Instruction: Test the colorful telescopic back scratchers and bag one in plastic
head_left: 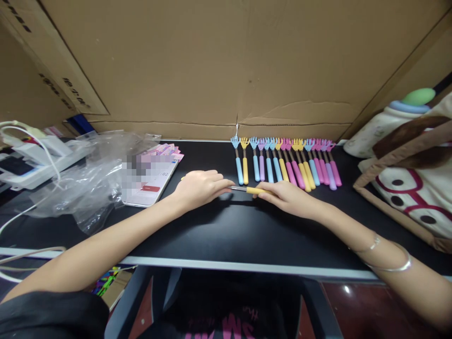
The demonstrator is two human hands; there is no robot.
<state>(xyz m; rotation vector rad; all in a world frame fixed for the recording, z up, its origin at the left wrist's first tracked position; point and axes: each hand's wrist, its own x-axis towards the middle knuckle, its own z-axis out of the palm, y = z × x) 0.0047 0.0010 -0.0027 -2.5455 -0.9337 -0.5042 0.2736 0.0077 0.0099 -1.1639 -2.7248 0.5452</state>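
A back scratcher with a yellow handle [252, 190] and a metal rod is held level above the black table, between my two hands. My left hand [203, 187] is closed around its rod end; a bit of yellow shows past the knuckles, and the scratcher's head is otherwise hidden. The yellow handle is gripped by my right hand [286, 197], its thumb and fingers pressed together. Behind it lies a row of back scratchers [289, 172] with little hand-shaped heads and blue, yellow, purple and pink handles, heads pointing away from me.
On the left are a phone [153, 181], pink packets [165, 151], crumpled clear plastic bags [88, 174] and a white power strip [52, 153] with cables. Cardboard [226, 66] walls the back. A bottle [384, 122] and a bag [423, 183] stand at the right.
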